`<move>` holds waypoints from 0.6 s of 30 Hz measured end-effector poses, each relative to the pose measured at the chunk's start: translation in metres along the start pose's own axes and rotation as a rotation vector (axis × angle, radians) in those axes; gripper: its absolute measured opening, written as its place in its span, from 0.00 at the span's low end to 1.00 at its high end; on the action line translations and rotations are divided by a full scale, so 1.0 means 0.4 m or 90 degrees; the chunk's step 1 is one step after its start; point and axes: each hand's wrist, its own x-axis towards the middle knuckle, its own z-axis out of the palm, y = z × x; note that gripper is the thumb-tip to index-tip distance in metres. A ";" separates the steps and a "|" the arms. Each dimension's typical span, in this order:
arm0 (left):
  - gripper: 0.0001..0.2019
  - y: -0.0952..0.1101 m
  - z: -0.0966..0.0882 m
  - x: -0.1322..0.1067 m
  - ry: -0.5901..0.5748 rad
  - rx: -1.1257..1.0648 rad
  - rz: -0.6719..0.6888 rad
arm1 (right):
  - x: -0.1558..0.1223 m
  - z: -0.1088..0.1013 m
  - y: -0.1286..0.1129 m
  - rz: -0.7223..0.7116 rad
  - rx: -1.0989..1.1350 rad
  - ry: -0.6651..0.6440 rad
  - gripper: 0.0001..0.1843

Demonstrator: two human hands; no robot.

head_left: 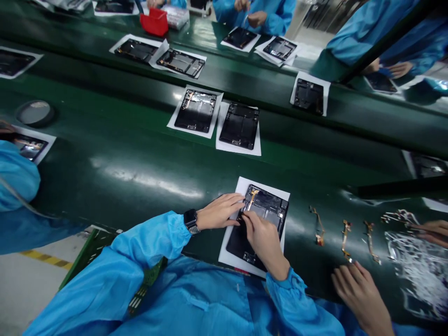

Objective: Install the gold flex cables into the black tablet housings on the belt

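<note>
In front of me a black tablet housing [269, 209] lies at a slant on a white sheet [227, 254], its inner side up. An orange flex cable [253, 196] runs along its upper left part. My left hand [219, 212], with a black watch at the wrist, rests at the housing's left edge, fingers stretched out. Over the middle of the housing, my right hand [261, 235] has thumb and forefinger pinched together near the lower end of the cable. Whatever is between those fingertips is hidden.
Several loose flex cables [346, 238] lie to the right, beside a co-worker's hand [360, 289] and a heap of white strips [420, 270]. More housings [241, 126] on paper lie further back. At left are a round grey dish [35, 113] and another worker's sleeve [17, 172].
</note>
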 end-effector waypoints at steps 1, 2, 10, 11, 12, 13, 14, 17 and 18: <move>0.30 0.003 -0.006 0.003 -0.001 -0.001 -0.001 | -0.002 -0.005 0.011 0.028 0.073 0.025 0.12; 0.29 0.006 -0.014 0.010 0.001 -0.004 -0.004 | -0.002 -0.010 0.025 0.071 0.165 0.064 0.11; 0.15 -0.013 -0.038 0.260 -0.042 0.151 -0.105 | 0.020 -0.086 0.152 0.333 0.813 0.240 0.13; 0.15 -0.018 -0.032 0.297 -0.073 0.176 -0.127 | 0.021 -0.105 0.174 0.331 0.780 0.222 0.15; 0.15 -0.023 -0.026 0.329 -0.099 0.192 -0.143 | 0.020 -0.128 0.201 0.328 0.712 0.214 0.16; 0.14 -0.028 -0.020 0.353 -0.121 0.199 -0.150 | 0.016 -0.155 0.234 0.328 0.615 0.218 0.17; 0.12 -0.032 -0.015 0.371 -0.138 0.200 -0.150 | 0.008 -0.184 0.271 0.335 0.500 0.232 0.18; 0.03 -0.046 -0.013 0.395 -0.181 0.203 -0.150 | -0.038 -0.265 0.387 0.384 0.219 0.258 0.20; 0.02 -0.053 -0.018 0.401 -0.187 0.208 -0.157 | -0.062 -0.284 0.419 0.395 0.187 0.243 0.19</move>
